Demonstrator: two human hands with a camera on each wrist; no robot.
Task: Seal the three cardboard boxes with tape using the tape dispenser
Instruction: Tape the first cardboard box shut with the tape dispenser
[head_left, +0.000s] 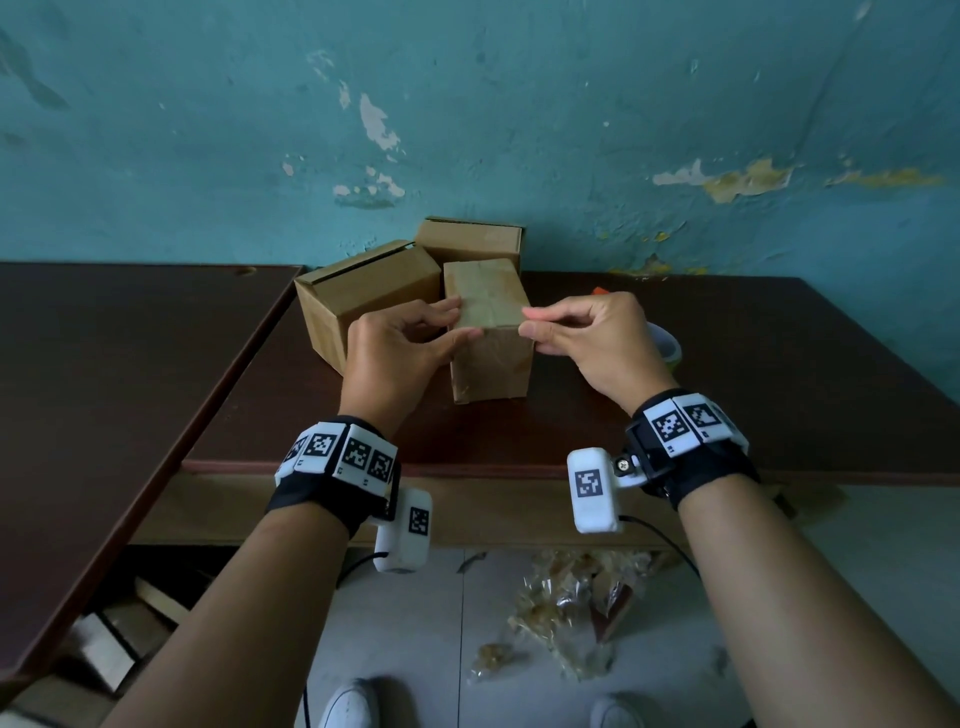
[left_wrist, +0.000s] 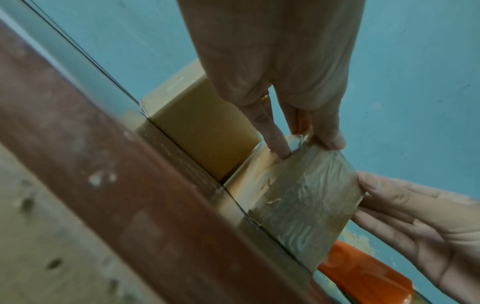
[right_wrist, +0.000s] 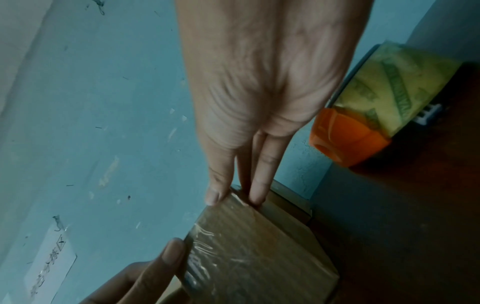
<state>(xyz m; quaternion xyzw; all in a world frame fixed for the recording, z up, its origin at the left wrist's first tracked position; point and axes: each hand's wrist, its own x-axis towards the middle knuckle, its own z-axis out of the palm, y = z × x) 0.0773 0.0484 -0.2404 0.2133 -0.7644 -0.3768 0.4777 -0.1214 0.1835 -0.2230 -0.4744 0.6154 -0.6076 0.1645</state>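
A small upright cardboard box (head_left: 488, 358) with clear tape over its top stands on the brown table (head_left: 753, 395). My left hand (head_left: 460, 319) pinches its top left edge, fingers on top and thumb on the front face. At the top right edge my right hand (head_left: 527, 322) pinches it too. Wrinkled tape shows on the box (left_wrist: 306, 201) between left hand (left_wrist: 306, 148) and right hand (left_wrist: 369, 189). In the right wrist view the right hand (right_wrist: 233, 197) grips the box (right_wrist: 254, 253). Two more boxes (head_left: 363, 296) (head_left: 470, 241) sit behind. The orange tape dispenser (right_wrist: 376, 102) lies right of them, mostly hidden in the head view.
A blue peeling wall (head_left: 519, 130) rises right behind the boxes. A second dark table (head_left: 104, 389) adjoins on the left at an angle. Crumpled wrappers (head_left: 571, 597) lie on the floor below, and wood blocks (head_left: 114, 639) under the left table.
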